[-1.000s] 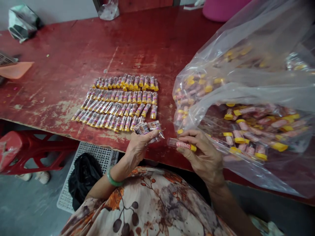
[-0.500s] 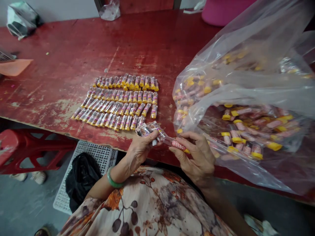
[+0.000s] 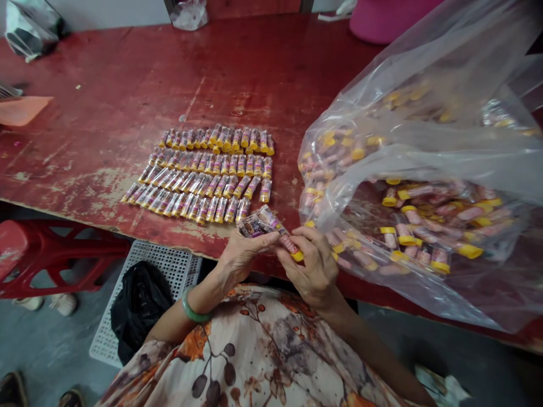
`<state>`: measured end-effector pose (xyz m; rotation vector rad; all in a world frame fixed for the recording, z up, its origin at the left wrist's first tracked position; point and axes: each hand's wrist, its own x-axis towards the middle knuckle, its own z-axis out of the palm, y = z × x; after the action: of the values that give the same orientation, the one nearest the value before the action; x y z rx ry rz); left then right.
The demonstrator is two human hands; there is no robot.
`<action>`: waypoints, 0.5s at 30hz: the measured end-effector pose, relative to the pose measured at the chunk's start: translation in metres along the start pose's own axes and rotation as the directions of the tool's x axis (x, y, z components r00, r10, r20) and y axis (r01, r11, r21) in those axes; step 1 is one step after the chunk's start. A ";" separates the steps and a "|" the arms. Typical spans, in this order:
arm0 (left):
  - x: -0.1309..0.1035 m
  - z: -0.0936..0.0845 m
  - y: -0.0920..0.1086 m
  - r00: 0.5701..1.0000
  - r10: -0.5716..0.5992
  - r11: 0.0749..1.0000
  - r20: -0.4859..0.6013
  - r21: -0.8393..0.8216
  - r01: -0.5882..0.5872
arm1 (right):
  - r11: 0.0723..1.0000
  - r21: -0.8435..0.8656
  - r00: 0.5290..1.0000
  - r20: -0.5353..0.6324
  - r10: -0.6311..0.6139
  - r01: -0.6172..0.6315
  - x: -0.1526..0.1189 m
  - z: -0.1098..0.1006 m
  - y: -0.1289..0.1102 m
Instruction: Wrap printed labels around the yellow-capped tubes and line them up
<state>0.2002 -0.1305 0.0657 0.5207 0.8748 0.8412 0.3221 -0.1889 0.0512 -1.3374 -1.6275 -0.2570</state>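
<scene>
My left hand [image 3: 245, 252], with a green bangle at its wrist, grips printed wrappers [image 3: 253, 224] between thumb and fingers. My right hand [image 3: 311, 265] pinches a yellow-capped tube [image 3: 291, 246] near its cap, and the tube's far end meets the wrappers at my left thumb. How far the tube is inside a wrapper is too small to tell. Beyond my left hand, wrapped tubes [image 3: 206, 183] lie in several rows on the red table [image 3: 263, 96]. To the right, a large clear plastic bag [image 3: 382, 158] gapes open, full of pink tubes with yellow caps [image 3: 424, 217].
A pink container [image 3: 375, 20] and a small clear bag [image 3: 189, 15] are at the table's back. An orange sheet [image 3: 25, 110] lies far left. Below the table edge are a red stool [image 3: 55, 254] and a white crate [image 3: 180, 263] with a black bag [image 3: 142, 305].
My right hand has moved left with its tube, up against the wrappers in my left hand. A printed wrapper now shows along the tube. The view has shifted slightly.
</scene>
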 end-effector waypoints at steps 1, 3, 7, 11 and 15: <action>0.000 0.001 0.001 1.000 -0.014 1.000 -0.010 -0.006 0.014 | 0.999 0.032 1.000 0.025 -0.002 0.001 0.002 -0.001 0.002; 0.000 0.001 0.002 0.998 -0.055 0.998 -0.043 -0.038 0.053 | 0.989 0.144 0.991 0.136 -0.005 -0.014 0.006 -0.007 0.005; 0.003 -0.001 0.006 0.992 -0.113 0.991 -0.052 -0.080 0.108 | 0.948 0.294 0.940 0.342 0.018 -0.125 0.010 -0.026 0.012; -0.001 -0.002 0.005 0.993 -0.116 0.992 0.037 -0.048 0.117 | 0.978 0.192 0.982 0.184 0.042 -0.077 0.008 -0.031 0.009; -0.009 0.001 0.002 0.976 -0.143 0.990 0.163 0.031 0.140 | 0.994 0.111 0.998 0.060 -0.017 0.010 0.005 -0.023 0.002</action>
<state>0.1963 -0.1369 0.0718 0.5306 0.7587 0.6509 0.3370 -0.2008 0.0653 -1.2612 -1.6776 -0.1335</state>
